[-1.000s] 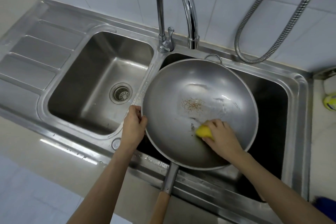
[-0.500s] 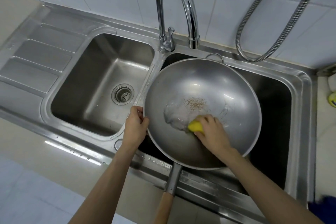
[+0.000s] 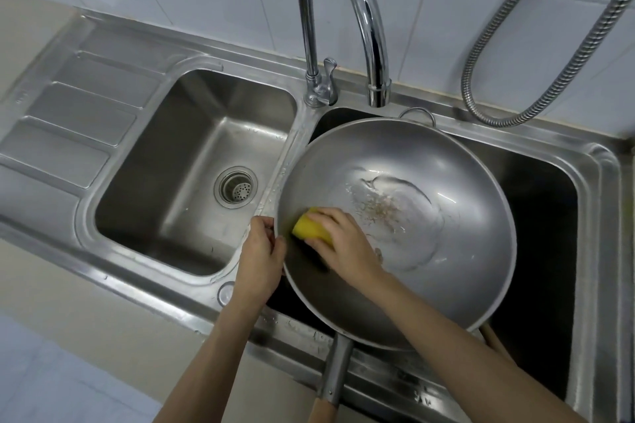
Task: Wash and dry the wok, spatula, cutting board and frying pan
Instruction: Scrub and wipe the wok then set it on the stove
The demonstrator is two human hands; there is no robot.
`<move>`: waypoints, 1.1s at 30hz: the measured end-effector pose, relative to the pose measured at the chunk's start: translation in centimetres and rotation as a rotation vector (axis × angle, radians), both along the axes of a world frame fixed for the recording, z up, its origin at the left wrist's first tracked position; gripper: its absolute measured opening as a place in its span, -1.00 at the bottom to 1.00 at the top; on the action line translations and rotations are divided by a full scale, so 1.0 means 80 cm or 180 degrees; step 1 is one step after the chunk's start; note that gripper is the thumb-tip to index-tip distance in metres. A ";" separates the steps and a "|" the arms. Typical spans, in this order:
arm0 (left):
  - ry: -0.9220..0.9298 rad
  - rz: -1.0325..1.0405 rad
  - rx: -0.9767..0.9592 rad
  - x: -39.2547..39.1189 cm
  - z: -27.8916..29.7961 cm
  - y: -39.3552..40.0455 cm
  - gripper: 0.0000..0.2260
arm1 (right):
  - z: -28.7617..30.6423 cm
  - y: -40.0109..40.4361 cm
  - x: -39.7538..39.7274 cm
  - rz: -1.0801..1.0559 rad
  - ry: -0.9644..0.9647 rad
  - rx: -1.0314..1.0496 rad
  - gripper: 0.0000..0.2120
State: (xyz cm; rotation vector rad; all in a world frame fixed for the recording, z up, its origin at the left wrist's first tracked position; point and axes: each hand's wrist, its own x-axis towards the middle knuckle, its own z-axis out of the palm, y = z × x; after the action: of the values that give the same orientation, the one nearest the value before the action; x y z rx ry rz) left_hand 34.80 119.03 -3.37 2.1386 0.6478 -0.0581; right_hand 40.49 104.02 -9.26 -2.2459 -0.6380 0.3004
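Observation:
A large steel wok (image 3: 457,251) lies tilted over the right basin of the sink (image 3: 594,182), its wooden-ended handle (image 3: 331,378) pointing toward me. Brown residue and a soapy smear (image 3: 381,209) mark its middle. My left hand (image 3: 259,261) grips the wok's left rim. Inside the wok, my right hand (image 3: 343,244) presses a yellow sponge (image 3: 311,228) against the left inner wall. A wooden handle end (image 3: 494,340) peeks out under the wok's right side. Spatula, cutting board and frying pan are not identifiable.
The left basin (image 3: 192,175) holds only its drain strainer (image 3: 237,187). A tall chrome faucet (image 3: 343,21) arches over the divider, its spout above the wok's far rim. A metal hose (image 3: 536,55) hangs on the tiled wall at right. The ribbed drainboard (image 3: 79,117) lies left.
My right hand has swept the sponge from the wok's lower middle to its left inner wall, leaving a soapy smear. The left hand stays on the rim.

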 end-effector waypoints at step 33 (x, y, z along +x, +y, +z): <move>0.0448 0.0229 0.0011 0.008 0.016 0.003 -0.88 | 0.032 -0.101 -0.043 0.0484 0.0763 -0.1139 -0.51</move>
State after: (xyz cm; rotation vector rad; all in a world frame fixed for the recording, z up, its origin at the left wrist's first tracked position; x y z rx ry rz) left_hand 35.42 119.26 -2.10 2.1260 0.8067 -0.1697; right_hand 37.05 95.98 -6.70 -2.4473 -0.6675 0.8020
